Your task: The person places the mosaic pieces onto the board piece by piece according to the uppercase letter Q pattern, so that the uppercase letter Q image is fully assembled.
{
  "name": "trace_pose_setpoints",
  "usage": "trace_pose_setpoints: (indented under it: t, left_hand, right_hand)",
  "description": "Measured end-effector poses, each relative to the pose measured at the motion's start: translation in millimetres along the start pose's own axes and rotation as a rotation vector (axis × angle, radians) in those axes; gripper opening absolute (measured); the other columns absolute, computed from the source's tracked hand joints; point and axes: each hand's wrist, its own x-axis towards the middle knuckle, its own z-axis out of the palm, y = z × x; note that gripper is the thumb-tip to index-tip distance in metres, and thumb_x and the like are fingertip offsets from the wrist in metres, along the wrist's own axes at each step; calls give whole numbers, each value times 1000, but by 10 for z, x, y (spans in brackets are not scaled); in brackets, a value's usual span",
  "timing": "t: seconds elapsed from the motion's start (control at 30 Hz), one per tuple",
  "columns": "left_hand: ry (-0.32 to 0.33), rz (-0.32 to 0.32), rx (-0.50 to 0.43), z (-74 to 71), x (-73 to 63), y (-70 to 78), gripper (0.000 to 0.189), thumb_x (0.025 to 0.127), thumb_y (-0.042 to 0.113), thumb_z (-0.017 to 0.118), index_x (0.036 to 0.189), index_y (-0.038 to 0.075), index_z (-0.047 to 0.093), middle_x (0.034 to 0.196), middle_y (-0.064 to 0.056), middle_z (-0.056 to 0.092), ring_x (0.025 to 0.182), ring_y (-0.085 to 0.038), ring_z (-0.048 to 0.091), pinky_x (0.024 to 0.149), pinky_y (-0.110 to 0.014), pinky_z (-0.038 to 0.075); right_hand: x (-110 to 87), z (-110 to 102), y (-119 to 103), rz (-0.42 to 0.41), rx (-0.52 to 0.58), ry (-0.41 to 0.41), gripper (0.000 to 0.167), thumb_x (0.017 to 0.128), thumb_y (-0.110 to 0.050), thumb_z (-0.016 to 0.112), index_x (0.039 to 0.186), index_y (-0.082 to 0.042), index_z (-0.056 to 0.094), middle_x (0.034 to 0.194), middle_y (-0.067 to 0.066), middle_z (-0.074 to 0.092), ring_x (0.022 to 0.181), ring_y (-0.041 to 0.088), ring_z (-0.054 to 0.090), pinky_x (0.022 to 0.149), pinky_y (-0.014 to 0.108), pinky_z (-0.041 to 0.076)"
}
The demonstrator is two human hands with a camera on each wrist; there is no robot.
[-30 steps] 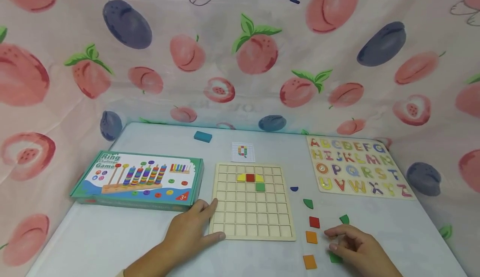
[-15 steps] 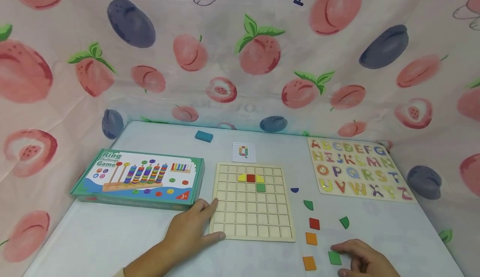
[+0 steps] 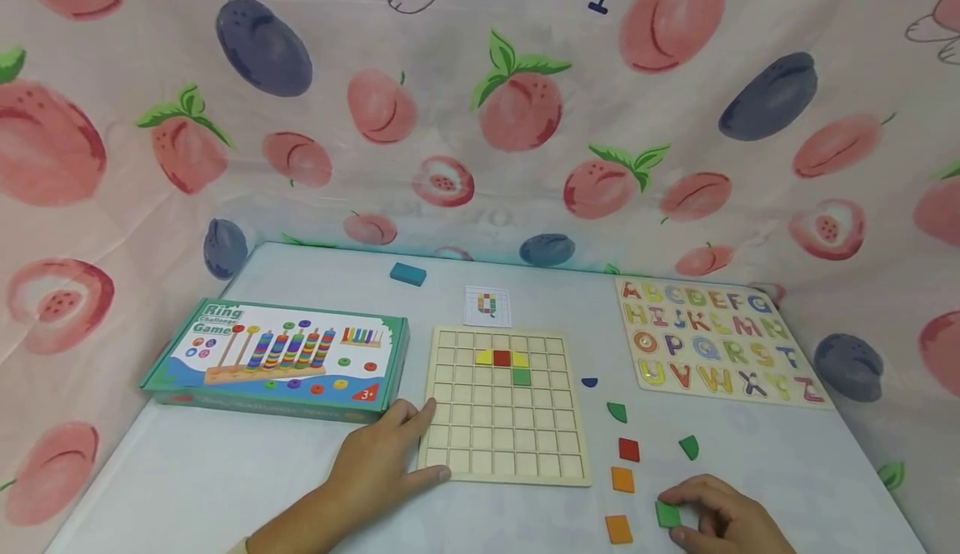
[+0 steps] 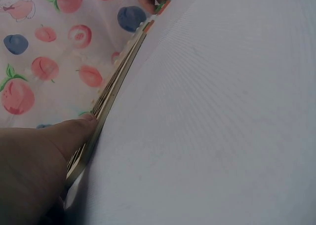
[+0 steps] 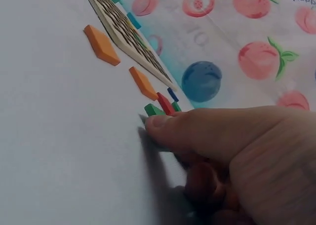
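Observation:
In the head view, my right hand (image 3: 722, 514) pinches a green square tile (image 3: 668, 515) between thumb and fingers at the lower right. The right wrist view shows the thumb (image 5: 170, 129) against that tile (image 5: 154, 109), low over the white cloth. My left hand (image 3: 378, 458) rests at the near left corner of a wooden grid board (image 3: 504, 464), its thumb and index finger stretched along the edges. On the board sit a red square (image 3: 502, 359) between two yellow pieces (image 3: 485, 357) and a green square (image 3: 521, 377) below the right one.
Loose beside the board lie two orange squares (image 3: 619, 529), a red square (image 3: 628, 450), two green quarter-rounds (image 3: 689, 447) and a blue half-round (image 3: 589, 382). A pattern card (image 3: 487, 306) and teal block (image 3: 408, 273) stand behind; a game box (image 3: 273, 360) left, an alphabet board (image 3: 716, 341) right.
My right hand has drawn back from near the orange and red squares and now grips the green square, slightly tilted. The left hand stays on the board's corner.

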Motion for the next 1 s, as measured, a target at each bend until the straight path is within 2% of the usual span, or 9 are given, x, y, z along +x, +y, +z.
trace_pose_setpoints:
  t: [0.17,0.3,0.4,0.6,0.63,0.73,0.9,1.0]
  left_hand:
    - [-2,6,-10,5,7,-11,88,84,60,85,152,11,61,108,5,53,67,-4,40,59,-22,38]
    - [-7,3,-15,7,8,-16,88,84,61,85,153,11,61,108,6,53,67,-4,40,59,-22,38]
    - [-12,-3,-16,15,3,-22,88,84,62,85,153,12,61,108,6,52,67,-4,40,59,-22,38]
    - [-19,-10,-19,29,-3,-28,89,84,62,84,153,12,61,109,6,52,68,-4,40,59,-21,38]
    - [-19,-10,-17,31,-3,-28,89,84,63,84,153,12,61,109,6,52,68,-4,40,59,-21,38]
    - [-14,-10,-14,29,-2,-28,89,84,63,84,153,13,61,109,6,52,67,-4,40,59,-21,38]
    - [-17,-14,-13,19,-3,-26,88,84,62,84,153,13,61,109,6,52,67,-4,40,59,-21,38]
    - [-28,-18,-18,15,-3,-23,88,84,61,84,153,12,61,109,5,53,69,-4,42,59,-22,39]
  right_hand:
    - [80,-14,-184,54,-8,50,37,85,-25,90,119,-15,77,96,2,57,70,15,54,61,28,44]
    - [191,-26,-381,29,11,56,36,83,-27,92,115,-20,77,93,3,58,74,18,54,62,28,44]
    - [298,-44,-531,-36,40,54,31,85,-26,90,113,-24,77,99,3,62,78,18,56,64,27,47]
    - [527,-14,-787,-307,91,107,29,86,-16,90,110,-23,77,106,0,68,74,16,58,63,27,49]
    - [568,0,-832,-330,98,117,30,85,-16,91,110,-24,77,107,-2,69,74,16,58,63,27,49]
    - [694,44,-962,-345,103,122,31,84,-15,91,110,-25,78,109,-4,70,74,17,56,62,27,48]
    - [911,137,-1147,-291,137,71,31,85,-16,90,111,-25,78,112,-1,68,72,19,55,53,28,46]
    - [1024,202,-1234,-275,166,54,31,85,-16,91,112,-26,79,113,-1,68,74,20,55,55,27,45]
